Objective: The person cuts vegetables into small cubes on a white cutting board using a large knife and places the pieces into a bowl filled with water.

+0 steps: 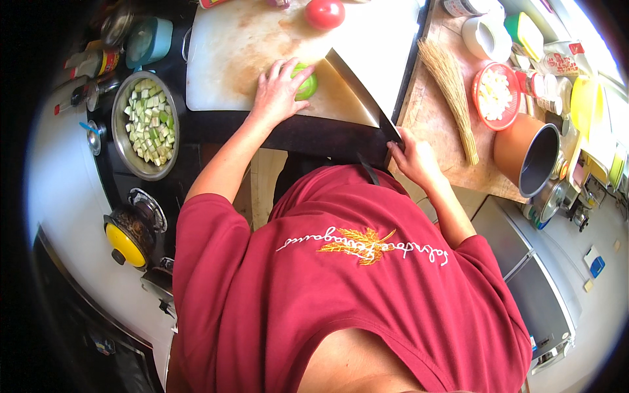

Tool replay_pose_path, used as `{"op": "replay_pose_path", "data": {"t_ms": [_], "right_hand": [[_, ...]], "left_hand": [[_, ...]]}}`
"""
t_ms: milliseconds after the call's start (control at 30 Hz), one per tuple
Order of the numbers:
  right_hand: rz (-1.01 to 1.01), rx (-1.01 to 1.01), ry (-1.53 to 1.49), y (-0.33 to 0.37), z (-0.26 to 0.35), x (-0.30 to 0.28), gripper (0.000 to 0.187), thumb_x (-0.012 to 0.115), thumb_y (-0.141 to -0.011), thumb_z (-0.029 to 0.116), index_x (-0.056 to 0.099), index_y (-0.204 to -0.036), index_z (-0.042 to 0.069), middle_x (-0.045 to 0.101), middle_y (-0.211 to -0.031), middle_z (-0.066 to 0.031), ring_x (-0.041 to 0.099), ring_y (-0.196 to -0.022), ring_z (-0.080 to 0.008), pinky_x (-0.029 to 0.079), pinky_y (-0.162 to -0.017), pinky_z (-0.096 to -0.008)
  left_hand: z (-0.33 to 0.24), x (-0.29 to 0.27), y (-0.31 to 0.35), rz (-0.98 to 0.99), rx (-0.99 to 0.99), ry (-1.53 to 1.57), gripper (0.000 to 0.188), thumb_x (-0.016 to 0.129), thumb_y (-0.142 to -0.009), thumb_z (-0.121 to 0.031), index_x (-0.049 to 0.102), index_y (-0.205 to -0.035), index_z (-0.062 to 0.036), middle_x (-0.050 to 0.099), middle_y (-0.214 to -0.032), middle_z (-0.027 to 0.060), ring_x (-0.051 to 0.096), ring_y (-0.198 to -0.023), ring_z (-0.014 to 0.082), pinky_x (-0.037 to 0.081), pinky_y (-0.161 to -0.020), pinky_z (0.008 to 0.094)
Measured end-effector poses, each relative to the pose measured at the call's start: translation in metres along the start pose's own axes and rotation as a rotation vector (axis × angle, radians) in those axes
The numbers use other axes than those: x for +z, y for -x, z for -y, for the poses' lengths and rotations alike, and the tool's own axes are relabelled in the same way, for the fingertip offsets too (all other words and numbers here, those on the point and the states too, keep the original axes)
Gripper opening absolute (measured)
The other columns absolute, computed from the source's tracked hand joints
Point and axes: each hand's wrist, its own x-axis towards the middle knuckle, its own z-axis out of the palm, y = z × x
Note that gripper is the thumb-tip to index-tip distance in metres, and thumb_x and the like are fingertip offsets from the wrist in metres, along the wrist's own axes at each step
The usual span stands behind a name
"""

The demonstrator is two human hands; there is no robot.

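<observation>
My left hand (278, 92) rests over a round, bright green vegetable (306, 83) on the white cutting board (226, 39), fingers curled across its top and side. Its exact kind is partly hidden under the fingers. My right hand (417, 159) grips the handle of a broad-bladed kitchen knife (362, 88), just off the board's near right corner. The blade slants up and left over the board, its tip to the right of the green vegetable and apart from it. Farther back on the board lies a red tomato (325, 13).
A steel bowl of diced green-and-white vegetable (157, 171) stands left. Beyond it is a stove with a yellow-lidded pot (124, 243). On the wooden surface at right are a straw brush (449, 92), a red basket of pale pieces (478, 108) and a brown pot (517, 147).
</observation>
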Motion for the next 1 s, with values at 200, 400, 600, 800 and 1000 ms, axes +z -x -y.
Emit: {"op": "replay_pose_path", "data": {"t_ms": [200, 400, 600, 800, 1000], "right_hand": [[-0.043, -0.008, -0.014, -0.001, -0.010, 0.007, 0.030, 0.062, -0.086, 0.021, 0.057, -0.110, 0.005, 0.064, -0.080, -0.0201, 0.063, -0.076, -0.0387, 0.050, -0.068, -0.0446], [-0.056, 0.012, -0.075, 0.000, -0.009, 0.010, 0.028, 0.062, -0.086, 0.021, 0.058, -0.107, 0.004, 0.063, -0.075, -0.0196, 0.063, -0.072, -0.0384, 0.049, -0.065, -0.0440], [-0.061, 0.031, -0.119, 0.001, -0.009, 0.013, 0.028, 0.062, -0.086, 0.021, 0.058, -0.107, 0.004, 0.062, -0.073, -0.0201, 0.062, -0.069, -0.0389, 0.049, -0.063, -0.0445], [-0.048, 0.034, -0.116, 0.000, -0.009, 0.012, 0.026, 0.061, -0.086, 0.020, 0.057, -0.106, 0.004, 0.062, -0.074, -0.0211, 0.063, -0.071, -0.0395, 0.049, -0.064, -0.0453], [-0.041, 0.069, -0.117, -0.001, -0.004, 0.010, 0.025, 0.061, -0.086, 0.020, 0.058, -0.105, 0.004, 0.064, -0.077, -0.0209, 0.063, -0.075, -0.0395, 0.050, -0.067, -0.0448]], "left_hand": [[0.001, -0.004, -0.004, 0.048, -0.004, -0.039, 0.078, 0.085, -0.058, -0.029, 0.053, -0.129, -0.0246, 0.047, -0.134, 0.0060, 0.041, -0.126, 0.0291, 0.041, -0.098, 0.0470], [0.004, -0.004, -0.010, 0.071, 0.101, 0.032, 0.077, 0.085, -0.058, -0.026, 0.053, -0.129, -0.0243, 0.045, -0.136, 0.0062, 0.040, -0.127, 0.0283, 0.039, -0.098, 0.0488], [-0.003, -0.005, -0.030, 0.090, 0.176, -0.096, 0.081, 0.083, -0.058, -0.030, 0.050, -0.132, -0.0247, 0.043, -0.139, 0.0070, 0.039, -0.128, 0.0287, 0.036, -0.100, 0.0494], [-0.010, -0.007, -0.025, -0.127, 0.088, -0.007, 0.094, 0.085, -0.058, -0.036, 0.040, -0.140, -0.0259, 0.037, -0.143, 0.0091, 0.034, -0.133, 0.0309, 0.033, -0.103, 0.0566], [-0.013, 0.012, -0.011, -0.340, -0.295, 0.383, 0.098, 0.085, -0.060, -0.035, 0.036, -0.141, -0.0101, 0.041, -0.139, 0.0195, 0.040, -0.128, 0.0352, 0.035, -0.106, 0.0467]]}}
